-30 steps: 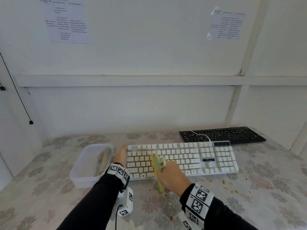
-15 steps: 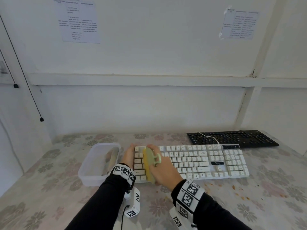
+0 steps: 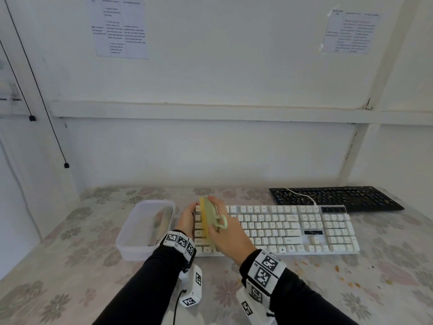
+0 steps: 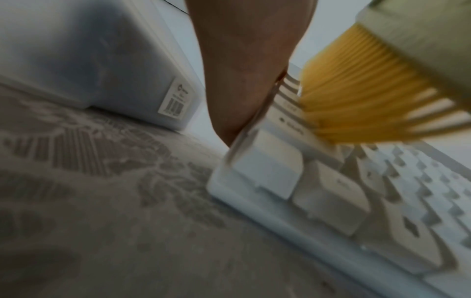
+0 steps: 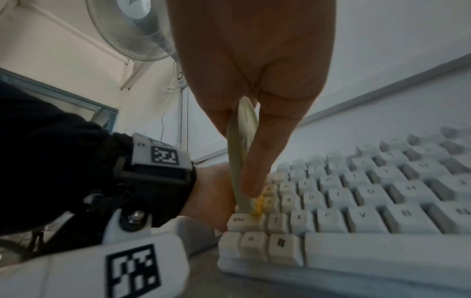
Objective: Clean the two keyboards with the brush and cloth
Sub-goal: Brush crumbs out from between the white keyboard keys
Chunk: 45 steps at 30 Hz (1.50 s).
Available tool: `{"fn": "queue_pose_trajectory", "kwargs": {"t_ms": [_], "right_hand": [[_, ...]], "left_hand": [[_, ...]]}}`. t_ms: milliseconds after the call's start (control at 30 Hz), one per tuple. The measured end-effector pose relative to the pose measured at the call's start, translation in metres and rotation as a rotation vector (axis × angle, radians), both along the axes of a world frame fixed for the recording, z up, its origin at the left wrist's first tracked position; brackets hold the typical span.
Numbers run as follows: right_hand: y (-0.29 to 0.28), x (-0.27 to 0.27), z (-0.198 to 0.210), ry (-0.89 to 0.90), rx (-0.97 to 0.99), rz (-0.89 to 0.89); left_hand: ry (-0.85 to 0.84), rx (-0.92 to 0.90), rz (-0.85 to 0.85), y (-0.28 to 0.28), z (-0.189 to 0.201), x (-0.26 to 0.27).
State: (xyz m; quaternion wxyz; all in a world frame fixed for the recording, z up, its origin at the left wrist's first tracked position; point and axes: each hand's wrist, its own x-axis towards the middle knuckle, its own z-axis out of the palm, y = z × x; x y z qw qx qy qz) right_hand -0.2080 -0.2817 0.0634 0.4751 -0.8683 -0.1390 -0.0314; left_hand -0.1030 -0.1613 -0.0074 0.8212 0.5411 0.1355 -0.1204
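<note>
A white keyboard (image 3: 293, 228) lies across the middle of the table. My right hand (image 3: 228, 233) grips a pale green brush (image 3: 209, 216) with yellow bristles (image 4: 356, 96), and the bristles press on the keys at the keyboard's left end (image 5: 257, 207). My left hand (image 3: 186, 219) rests flat against the keyboard's left edge (image 4: 244, 90), fingers straight. A black keyboard (image 3: 335, 198) lies behind the white one at the right, with specks on its keys. No cloth shows clearly in any view.
A clear plastic tub (image 3: 145, 228) stands just left of my left hand, something pale inside it. Crumbs (image 3: 337, 268) are scattered on the floral tablecloth in front of the white keyboard's right half. A white cable (image 3: 302, 195) crosses the black keyboard. The wall is close behind.
My right hand has swept the brush leftward along the white keyboard, from near its middle-left to its far left end. The left hand has stayed at the left edge.
</note>
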Motion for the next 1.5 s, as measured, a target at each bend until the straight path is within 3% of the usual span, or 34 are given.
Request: {"fn": "queue_pose_trajectory", "kwargs": {"t_ms": [233, 467, 733, 933, 1167, 1267, 1400, 1500], "right_hand": [[-0.016, -0.017, 0.011, 0.238, -0.087, -0.003], [0.001, -0.001, -0.001, -0.021, 0.014, 0.008], [-0.028, -0.013, 0.005, 0.165, -0.26, 0.015], [-0.047, -0.002, 0.003, -0.144, -0.042, -0.058], [-0.066, -0.02, -0.005, 0.07, -0.222, 0.021], [-0.083, -0.02, 0.006, 0.149, -0.245, -0.045], [-0.104, -0.009, 0.011, -0.005, -0.055, -0.168], [-0.114, -0.006, 0.004, -0.075, -0.059, -0.185]], "left_hand": [[0.038, -0.006, 0.05, 0.0, 0.002, 0.0], [-0.023, 0.015, 0.048, -0.005, 0.006, -0.004], [-0.006, 0.001, 0.069, -0.003, 0.005, -0.006], [0.011, -0.039, 0.093, -0.011, 0.009, -0.006], [0.01, -0.014, 0.1, -0.011, 0.008, -0.006], [-0.003, 0.012, 0.096, -0.01, 0.006, -0.005], [-0.014, 0.037, 0.115, -0.011, 0.006, -0.005], [-0.019, 0.033, 0.118, -0.012, 0.007, -0.005]]}}
